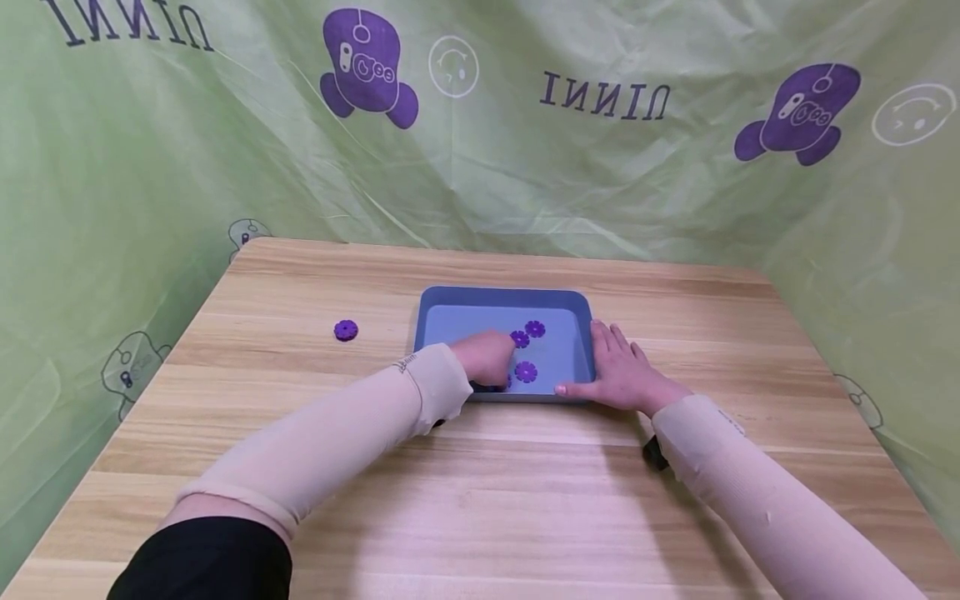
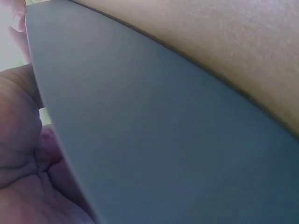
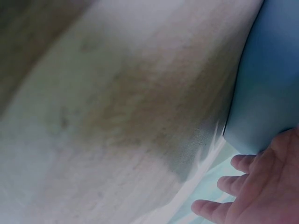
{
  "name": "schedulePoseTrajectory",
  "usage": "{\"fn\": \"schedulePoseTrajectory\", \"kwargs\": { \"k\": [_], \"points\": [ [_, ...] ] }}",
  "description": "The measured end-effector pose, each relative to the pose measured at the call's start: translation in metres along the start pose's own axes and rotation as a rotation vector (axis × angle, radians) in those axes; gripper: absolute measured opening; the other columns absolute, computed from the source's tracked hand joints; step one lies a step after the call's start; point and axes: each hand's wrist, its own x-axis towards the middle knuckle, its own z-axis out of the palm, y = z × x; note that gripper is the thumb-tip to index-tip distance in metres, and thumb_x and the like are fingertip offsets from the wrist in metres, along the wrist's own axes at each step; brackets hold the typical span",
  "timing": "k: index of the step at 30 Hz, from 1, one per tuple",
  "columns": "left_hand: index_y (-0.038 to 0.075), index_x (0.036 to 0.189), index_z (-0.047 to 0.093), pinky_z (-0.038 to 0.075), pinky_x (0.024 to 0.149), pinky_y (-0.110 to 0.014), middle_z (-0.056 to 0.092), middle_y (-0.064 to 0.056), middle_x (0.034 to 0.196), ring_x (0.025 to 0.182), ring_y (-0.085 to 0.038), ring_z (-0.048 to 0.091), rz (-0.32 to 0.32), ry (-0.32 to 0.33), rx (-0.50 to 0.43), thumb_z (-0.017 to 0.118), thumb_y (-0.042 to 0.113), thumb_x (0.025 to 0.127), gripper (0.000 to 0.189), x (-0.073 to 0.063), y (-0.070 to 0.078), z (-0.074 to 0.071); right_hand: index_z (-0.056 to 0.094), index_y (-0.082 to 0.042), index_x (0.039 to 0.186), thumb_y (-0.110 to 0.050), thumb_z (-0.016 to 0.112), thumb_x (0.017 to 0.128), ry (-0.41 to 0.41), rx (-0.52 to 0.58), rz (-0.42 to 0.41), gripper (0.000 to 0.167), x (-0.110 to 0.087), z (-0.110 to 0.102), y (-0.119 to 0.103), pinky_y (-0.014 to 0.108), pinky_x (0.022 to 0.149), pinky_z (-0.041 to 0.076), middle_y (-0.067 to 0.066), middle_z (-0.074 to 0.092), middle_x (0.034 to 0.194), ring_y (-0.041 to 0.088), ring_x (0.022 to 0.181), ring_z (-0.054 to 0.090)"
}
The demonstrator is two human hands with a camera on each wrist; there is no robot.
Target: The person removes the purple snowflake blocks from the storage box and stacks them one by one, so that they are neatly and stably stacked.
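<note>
A blue rectangular tray (image 1: 480, 297) lies on the table, with several purple flower-shaped pieces (image 1: 526, 372) inside. My left hand (image 1: 487, 358) reaches over the front wall into the tray, its fingers bent down among the pieces. One piece (image 1: 520, 339) shows right at its knuckles, and another is partly covered by the hand. Whether the fingertips hold a piece is hidden; in the left wrist view the tray wall (image 2: 140, 107) blocks them. My right hand (image 1: 626, 371) rests against the tray's front right corner, fingers extended along the right side and thumb at the front rim.
To the left of the tray, a purple flower-shaped piece (image 1: 346, 331) lies on the wooden table (image 1: 495, 517). A green printed curtain (image 1: 480, 167) hangs behind the table and along both sides.
</note>
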Motion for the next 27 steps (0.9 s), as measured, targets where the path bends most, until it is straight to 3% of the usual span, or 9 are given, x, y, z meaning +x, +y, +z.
{"fn": "schedulePoseTrajectory", "kwargs": {
  "k": [9,14,17,22,27],
  "points": [
    [0.005,0.091,0.069,0.052,0.069,-0.028,0.065,-0.007,0.086,0.073,-0.019,0.056,-0.003,-0.029,0.080,0.068,0.007,0.095,0.004,-0.002,0.003,-0.003,0.002,0.015,0.157,-0.072,0.069,0.085,-0.007,-0.001,0.006,0.131,0.000,-0.001,-0.001,0.074,0.116,0.011,0.036,0.006,0.164,0.055,0.151,0.004],
    [0.004,0.101,0.071,0.053,0.069,-0.028,0.067,-0.007,0.089,0.073,-0.019,0.059,-0.015,-0.053,0.064,0.064,0.007,0.099,0.007,-0.004,0.005,-0.003,0.002,0.015,0.157,-0.072,0.069,0.084,-0.012,-0.004,0.010,0.131,0.000,-0.001,-0.001,0.074,0.117,0.010,0.036,0.005,0.165,0.054,0.151,0.003],
    [0.004,0.101,0.068,0.052,0.070,-0.028,0.063,-0.006,0.086,0.073,-0.018,0.057,0.018,-0.050,0.035,0.060,0.004,0.101,0.008,-0.006,0.003,-0.004,0.002,0.015,0.157,-0.072,0.068,0.085,-0.012,-0.013,0.007,0.131,0.000,-0.001,0.000,0.073,0.117,0.010,0.036,0.004,0.164,0.054,0.151,0.002],
    [0.006,0.084,0.054,0.047,0.064,-0.027,0.053,-0.002,0.074,0.065,-0.014,0.051,0.087,-0.022,-0.132,0.057,0.000,0.100,0.018,-0.015,-0.011,-0.018,-0.001,0.016,0.156,-0.074,0.067,0.084,-0.014,-0.017,0.000,0.134,0.000,0.000,0.002,0.071,0.119,0.005,0.036,0.000,0.164,0.052,0.152,0.001],
    [0.006,0.085,0.056,0.055,0.063,-0.026,0.062,-0.007,0.082,0.071,-0.018,0.065,0.041,0.086,-0.358,0.060,0.000,0.099,0.016,-0.029,-0.034,-0.037,-0.002,0.016,0.156,-0.073,0.068,0.084,-0.004,-0.022,-0.010,0.134,0.001,0.001,0.002,0.070,0.119,0.003,0.036,-0.002,0.164,0.052,0.152,0.000]
  ]
}}
